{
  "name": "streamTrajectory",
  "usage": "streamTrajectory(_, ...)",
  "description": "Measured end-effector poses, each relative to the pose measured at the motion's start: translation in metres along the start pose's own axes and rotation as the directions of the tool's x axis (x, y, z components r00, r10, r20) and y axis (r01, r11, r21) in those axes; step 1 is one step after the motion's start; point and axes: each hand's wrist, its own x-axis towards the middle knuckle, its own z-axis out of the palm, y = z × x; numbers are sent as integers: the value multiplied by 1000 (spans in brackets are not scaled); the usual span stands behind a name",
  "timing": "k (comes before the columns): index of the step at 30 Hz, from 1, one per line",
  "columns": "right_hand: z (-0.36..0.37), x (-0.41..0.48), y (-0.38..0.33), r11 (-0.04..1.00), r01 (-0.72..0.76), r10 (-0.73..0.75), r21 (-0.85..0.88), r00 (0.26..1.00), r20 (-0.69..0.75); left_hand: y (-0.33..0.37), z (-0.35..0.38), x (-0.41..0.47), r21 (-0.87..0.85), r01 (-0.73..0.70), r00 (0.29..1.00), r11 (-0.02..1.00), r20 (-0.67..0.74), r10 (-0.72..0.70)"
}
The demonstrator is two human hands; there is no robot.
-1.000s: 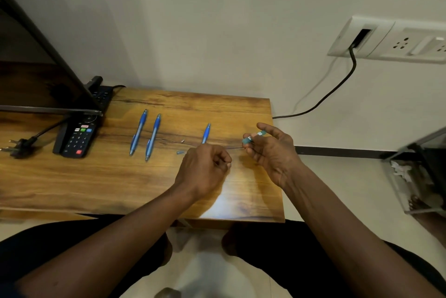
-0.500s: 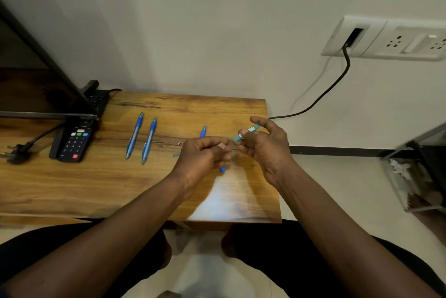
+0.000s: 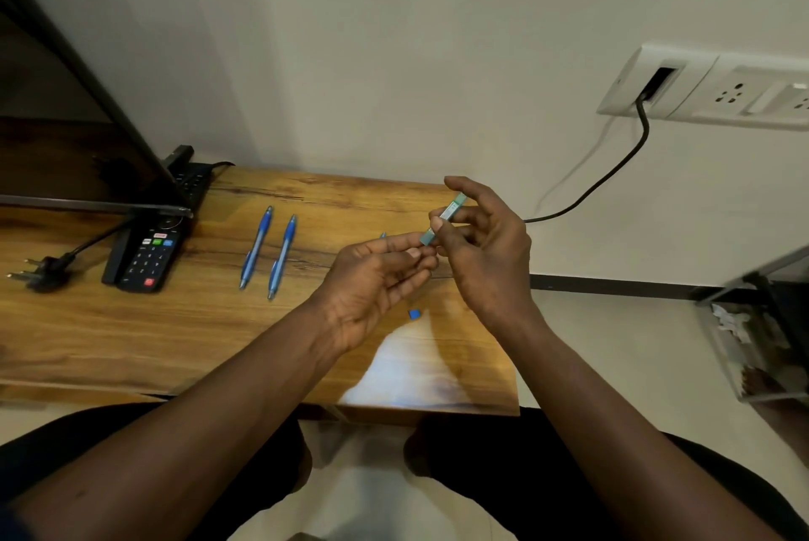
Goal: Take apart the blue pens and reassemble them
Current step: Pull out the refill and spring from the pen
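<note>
Fingers (image 3: 437,226) of right hand (image 3: 492,253) pinch blue pen barrel (image 3: 445,215) mid-frame above worktop (image 3: 131,334) | left hand (image 3: 372,282) fingertips meet at barrel's lower end, cannot tell what they hold | two whole blue pens (image 3: 256,247) lie left of centre | small blue part (image 3: 414,313) on worktop below hands

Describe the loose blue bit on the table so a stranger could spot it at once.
Start at the wooden table and go to its right part, where the left hand and right hand meet. Just below them, between the wrists, lies the blue bit. It is a short stub, unlike the two long whole pens farther left.
</note>
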Motion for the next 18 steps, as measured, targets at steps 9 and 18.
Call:
streamTrajectory(9, 5, 4, -3, 999, 17, -18, 46, 1000, 5, 4, -1, -4, -85, -12, 1000, 996, -9, 12)
streamTrajectory(18, 7, 10, 6, 952, -210, 215, 222, 977, 3, 12, -3, -7, -152, 70, 997, 986, -11, -72)
